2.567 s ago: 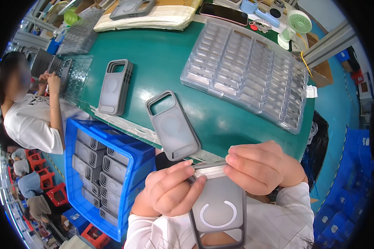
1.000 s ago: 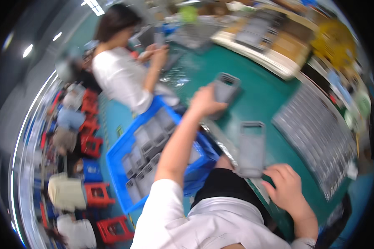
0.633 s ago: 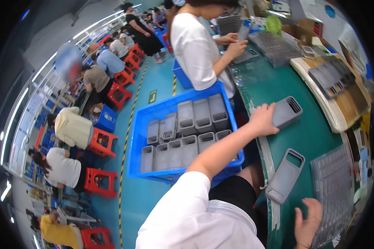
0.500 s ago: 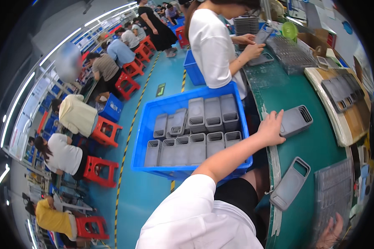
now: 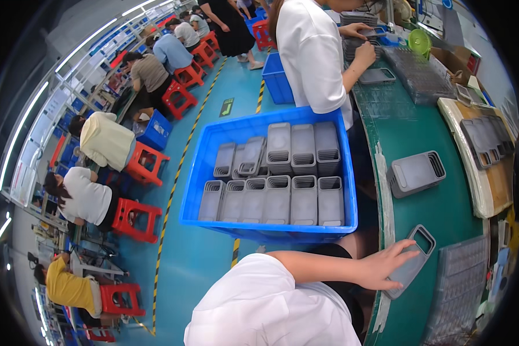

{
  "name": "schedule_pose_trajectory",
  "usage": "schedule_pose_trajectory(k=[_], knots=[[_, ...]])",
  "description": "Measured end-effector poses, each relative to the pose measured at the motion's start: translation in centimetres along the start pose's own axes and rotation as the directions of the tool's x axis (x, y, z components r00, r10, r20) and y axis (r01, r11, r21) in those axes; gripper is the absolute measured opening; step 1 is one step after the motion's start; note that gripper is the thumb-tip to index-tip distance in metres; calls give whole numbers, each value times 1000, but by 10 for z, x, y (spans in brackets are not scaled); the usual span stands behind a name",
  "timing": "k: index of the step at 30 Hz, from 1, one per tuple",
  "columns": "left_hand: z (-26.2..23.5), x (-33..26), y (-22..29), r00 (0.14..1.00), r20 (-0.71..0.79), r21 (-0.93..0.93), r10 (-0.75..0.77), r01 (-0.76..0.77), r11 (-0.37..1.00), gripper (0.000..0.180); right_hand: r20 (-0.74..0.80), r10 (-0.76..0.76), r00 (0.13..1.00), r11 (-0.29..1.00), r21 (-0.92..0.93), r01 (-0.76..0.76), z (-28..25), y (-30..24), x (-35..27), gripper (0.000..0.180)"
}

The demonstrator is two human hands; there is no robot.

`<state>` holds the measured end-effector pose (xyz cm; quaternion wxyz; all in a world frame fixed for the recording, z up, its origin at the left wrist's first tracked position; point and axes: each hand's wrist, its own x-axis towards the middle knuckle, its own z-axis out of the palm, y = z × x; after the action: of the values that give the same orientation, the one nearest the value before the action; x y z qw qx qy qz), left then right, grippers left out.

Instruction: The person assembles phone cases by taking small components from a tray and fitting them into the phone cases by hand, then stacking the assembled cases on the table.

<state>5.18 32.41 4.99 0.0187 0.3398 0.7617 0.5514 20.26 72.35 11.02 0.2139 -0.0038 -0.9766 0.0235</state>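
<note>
My left hand [image 5: 384, 267] reaches over a grey phone case [image 5: 410, 271] lying slanted on the green table [image 5: 409, 210]. Its fingers are spread above the case's face, with the thumb by the near left edge; whether they touch cannot be made out. The case's large rounded cutout shows beyond the fingertips. Farther up the table rests a short stack of nested grey phone cases [image 5: 416, 173], apart from my hand. My right hand is out of the picture.
A blue crate [image 5: 265, 230] holding several stacks of grey cases stands left of the table. Clear plastic trays [image 5: 458, 282] lie at the near right. A padded board [image 5: 470, 173] carries more cases. A co-worker [image 5: 314, 57] handles cases at the table's far end.
My left hand has let go of the stack of cases and moved nearer, over the single case. My right hand, earlier by the clear trays, has left the view. The view has shifted slightly.
</note>
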Motion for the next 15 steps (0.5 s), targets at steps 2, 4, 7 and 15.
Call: schedule_pose_trajectory(k=[2, 4, 7, 15], knots=[[0, -2, 3, 1000, 21, 39, 24, -24, 999, 89, 260, 247, 934, 917, -374, -138, -6, -1, -9, 30], [-1, -6, 2, 999, 18, 39, 30, -31, 999, 89, -85, -79, 993, 996, -37, 76, 29, 28, -14, 30], [-3, -16, 3, 1000, 14, 42, 16, -16, 999, 92, -416, -250, 874, 880, 279, 385, 27, 26, -17, 31], [15, -22, 1, 986, 114, 40, 124, -130, 991, 87, 532, 553, 641, 766, -21, -642, 4, 12, -32, 24]])
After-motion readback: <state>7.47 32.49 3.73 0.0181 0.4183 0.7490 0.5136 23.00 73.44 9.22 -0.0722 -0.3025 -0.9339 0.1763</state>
